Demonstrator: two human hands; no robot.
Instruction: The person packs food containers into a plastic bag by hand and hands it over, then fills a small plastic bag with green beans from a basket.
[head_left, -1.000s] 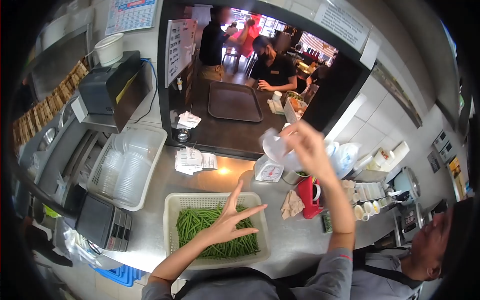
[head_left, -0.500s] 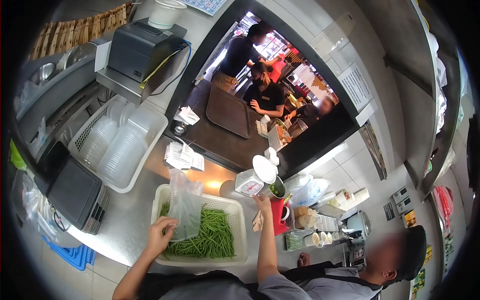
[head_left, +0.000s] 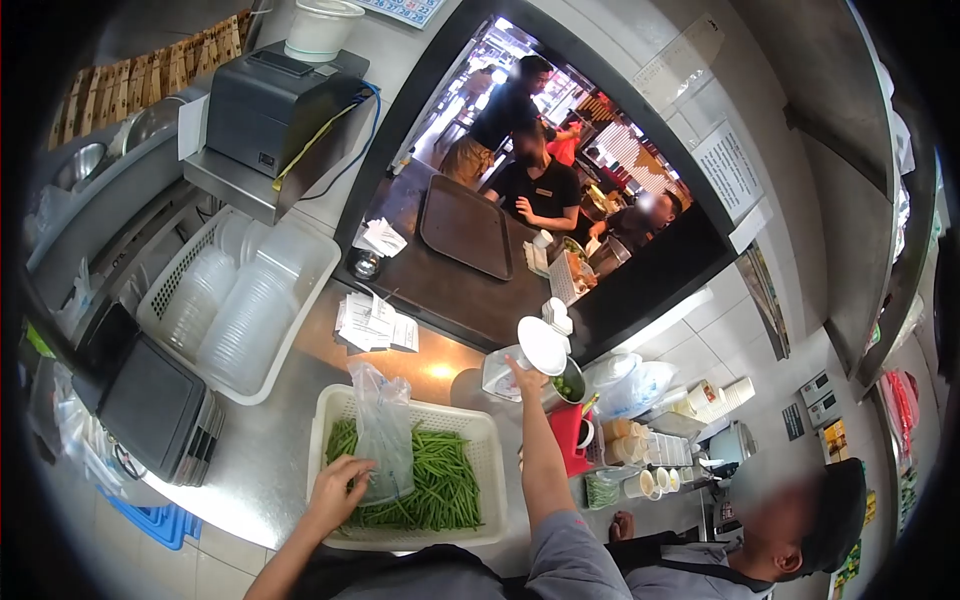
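Note:
A clear plastic bag hangs over the green beans in a white basket. My left hand is closed on the bag's lower left edge. Beyond the basket, my right hand reaches to the kitchen scale and touches it or its white plate; the fingertips are partly hard to make out. Just right of the scale is a metal pot with green items inside.
A crate of clear containers and black trays lie left. Receipts lie by the pass window. A red object and cups stand right. A co-worker is at the right; people stand beyond the window.
The bag, first up by my right hand, is now in my left hand over the beans. My right hand came down to the scale, then moved slightly up toward its plate.

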